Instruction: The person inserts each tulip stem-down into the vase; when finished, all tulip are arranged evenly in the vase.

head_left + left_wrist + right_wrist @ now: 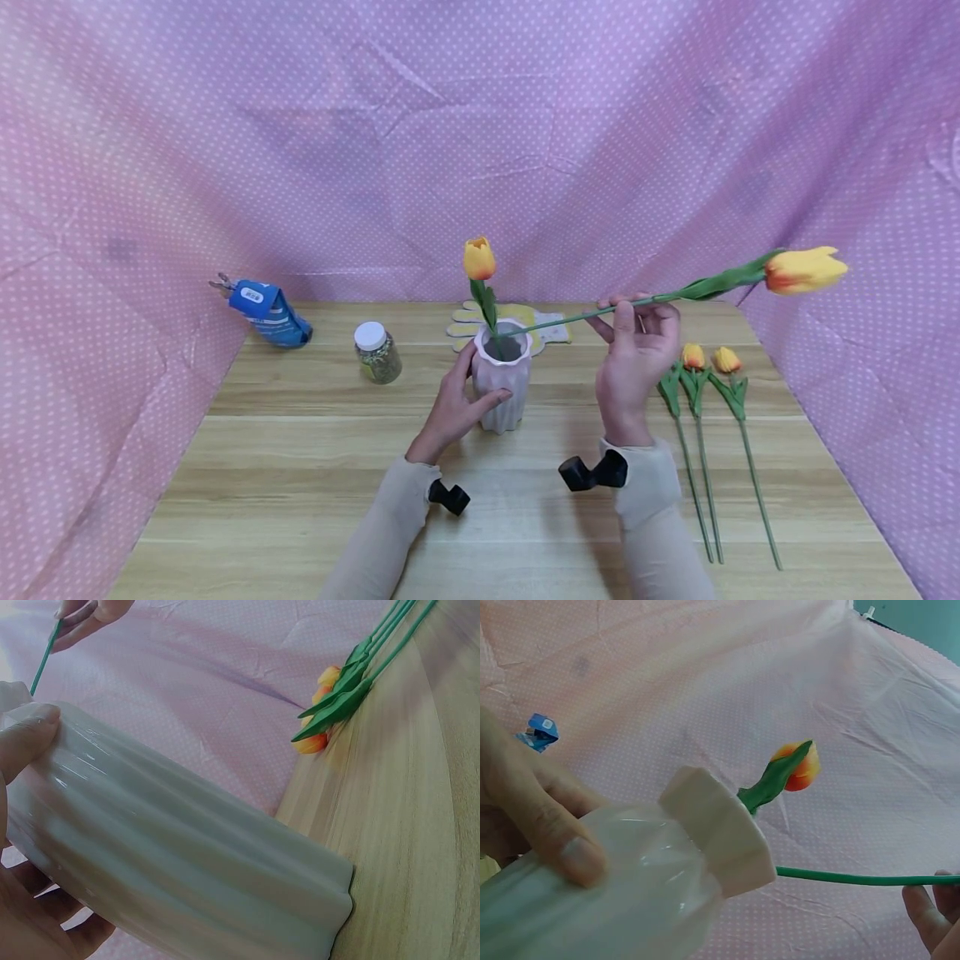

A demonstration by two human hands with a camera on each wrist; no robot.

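A: Where is the flower being worked with?

B: The right hand (633, 367) pinches the green stem of a tulip (802, 269) between thumb and fingertips. The bloom hangs out past that hand, on its far side from the vase, and the cut end points at the mouth of the pink vase (502, 379), just at the rim.

A: And the other hand?

B: The left hand (453, 408) wraps the ribbed body of the vase, thumb across the front and fingers curled behind, steadying it on the wooden table (300, 483). One tulip in the vase (478, 258) already stands upright, above the left hand.

A: How will that stem behave?

B: I judge it light and springy, likely artificial: thin, a little bowed under the bloom's weight. Held near the middle as now, the tip can wander, so a grip closer to the cut end would steer it better. The vase looks glazed, smooth and breakable, so a firm wrap around its waist suits it.

A: Anything else near?

B: Two more tulips (708, 367) lie flat just beside the right hand. A small jar (377, 352) and a blue packet (267, 312) sit well out beyond the left hand.
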